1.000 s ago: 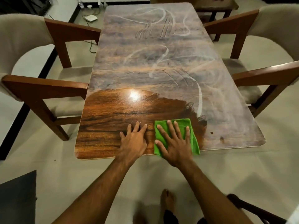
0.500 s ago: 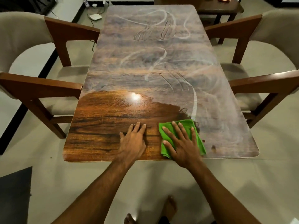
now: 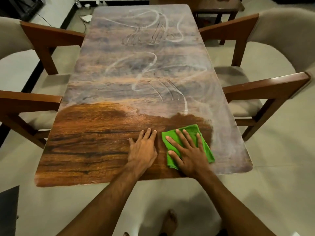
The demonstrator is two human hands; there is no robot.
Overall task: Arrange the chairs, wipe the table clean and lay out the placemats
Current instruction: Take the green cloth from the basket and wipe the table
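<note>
a green cloth (image 3: 188, 144) is pressed flat onto the near end of a long wooden table (image 3: 95, 150) by the right hand (image 3: 189, 153), whose fingers are spread straight over it. the left hand (image 3: 143, 149) is laid flat on the bare wood just beside the cloth, fingers straight and close together, nothing held. the near part of the table top is seen as dark, glossy wood, while the far part and the right near corner are covered by a pale, dusty film (image 3: 136, 65) marked with curved streaks and finger lines. the cloth lies at the border between the clean wood and the film. two chairs with wooden arms and pale cushions are set at the long sides, one at the left (image 3: 39, 41) and one at the right (image 3: 265, 86), their armrests reaching up to the table edges. a small dark side table (image 3: 219, 7) is seen beyond the far right corner. a bare foot (image 3: 169, 222) is visible on the pale floor (image 3: 51, 210) below the arms.
</note>
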